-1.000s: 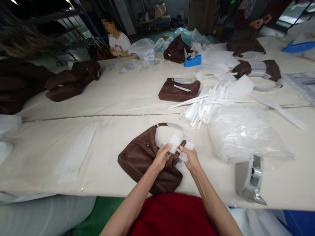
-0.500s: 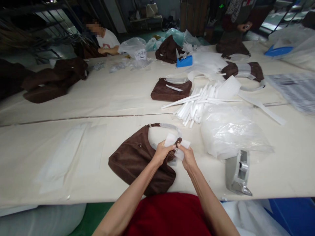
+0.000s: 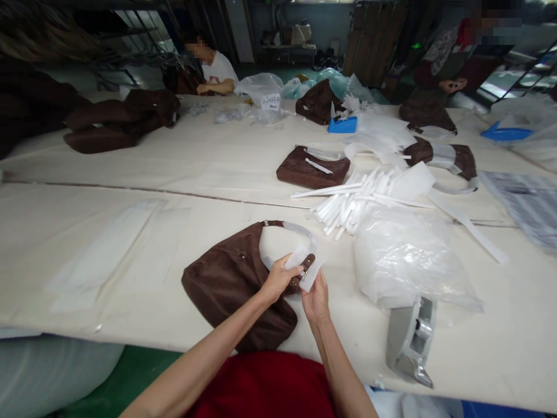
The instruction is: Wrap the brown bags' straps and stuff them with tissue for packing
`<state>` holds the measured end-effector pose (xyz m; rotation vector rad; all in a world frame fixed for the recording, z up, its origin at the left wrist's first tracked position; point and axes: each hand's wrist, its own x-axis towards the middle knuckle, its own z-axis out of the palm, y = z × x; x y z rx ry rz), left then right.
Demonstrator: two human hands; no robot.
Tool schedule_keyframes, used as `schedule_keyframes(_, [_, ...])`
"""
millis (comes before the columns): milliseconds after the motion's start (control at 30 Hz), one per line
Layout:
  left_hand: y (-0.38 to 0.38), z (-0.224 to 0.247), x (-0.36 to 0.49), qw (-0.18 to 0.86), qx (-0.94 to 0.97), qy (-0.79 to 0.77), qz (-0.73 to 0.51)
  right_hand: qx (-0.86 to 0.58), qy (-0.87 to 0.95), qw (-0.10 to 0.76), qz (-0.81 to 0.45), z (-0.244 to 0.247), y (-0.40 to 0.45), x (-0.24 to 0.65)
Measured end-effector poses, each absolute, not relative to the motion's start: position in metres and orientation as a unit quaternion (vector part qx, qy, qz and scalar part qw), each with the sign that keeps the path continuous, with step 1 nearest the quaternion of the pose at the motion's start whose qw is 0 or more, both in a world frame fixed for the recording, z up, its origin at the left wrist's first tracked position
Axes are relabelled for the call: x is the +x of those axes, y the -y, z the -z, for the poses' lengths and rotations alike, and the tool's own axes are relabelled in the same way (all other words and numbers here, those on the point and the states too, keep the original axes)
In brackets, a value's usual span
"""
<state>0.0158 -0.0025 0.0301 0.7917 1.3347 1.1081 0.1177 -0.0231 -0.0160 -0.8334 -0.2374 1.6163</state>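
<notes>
A brown handbag (image 3: 235,278) lies on the table in front of me, its strap (image 3: 300,232) partly wrapped in white material and curving to the right. My left hand (image 3: 278,280) is closed on the strap's buckle end (image 3: 308,262), thumb on top. White foam sheet (image 3: 311,277) lies under and around the buckle. My right hand (image 3: 317,297) pinches the sheet's lower right edge, its fingers partly hidden behind it.
A tape dispenser (image 3: 411,342) stands at the right, below a clear plastic bag (image 3: 400,261). White foam sticks (image 3: 348,200) lie beyond, beside a smaller brown bag (image 3: 311,168). Two people work across the table (image 3: 209,232); more brown bags (image 3: 126,119) lie far left.
My right hand has moved down off the buckle to the foam sheet's lower edge. The sheet's right part now folds closer around the buckle. The camera view has shifted.
</notes>
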Motion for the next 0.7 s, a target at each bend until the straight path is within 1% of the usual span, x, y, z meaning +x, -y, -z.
schedule_keyframes(67, [0.003, -0.027, 0.016, 0.548, 0.355, -0.585, -0.480, -0.394, 0.112, 0.610, -0.678, 0.014, 0.021, 0.108])
schedule_keyframes(233, [0.004, -0.021, 0.024, 0.431, 0.409, -0.638, -0.489, -0.463, 0.141, 0.601, -0.636, 0.016, 0.016, 0.093])
schedule_keyframes(367, [0.007, -0.022, 0.031, 0.406, 0.425, -0.651, -0.480, -0.497, 0.178, 0.588, -0.612, 0.018, 0.013, 0.090])
schedule_keyframes(400, [0.008, -0.024, 0.030, 0.416, 0.422, -0.646, -0.481, -0.507, 0.184, 0.587, -0.604, 0.019, 0.013, 0.090])
schedule_keyframes(467, [0.007, -0.028, 0.021, 0.480, 0.399, -0.617, -0.479, -0.522, 0.183, 0.588, -0.590, 0.021, 0.011, 0.092])
schedule_keyframes(567, [-0.003, -0.033, -0.002, 0.659, 0.309, -0.537, -0.426, -0.526, 0.160, 0.595, -0.587, 0.022, 0.010, 0.095])
schedule_keyframes(600, [-0.009, -0.033, -0.009, 0.702, 0.275, -0.518, -0.404, -0.523, 0.154, 0.596, -0.589, 0.022, 0.010, 0.096])
schedule_keyframes(633, [-0.015, -0.031, -0.015, 0.724, 0.250, -0.511, -0.391, -0.519, 0.149, 0.598, -0.592, 0.021, 0.010, 0.095])
schedule_keyframes(700, [-0.025, -0.026, -0.018, 0.722, 0.237, -0.520, -0.390, -0.512, 0.142, 0.603, -0.594, 0.018, 0.009, 0.094])
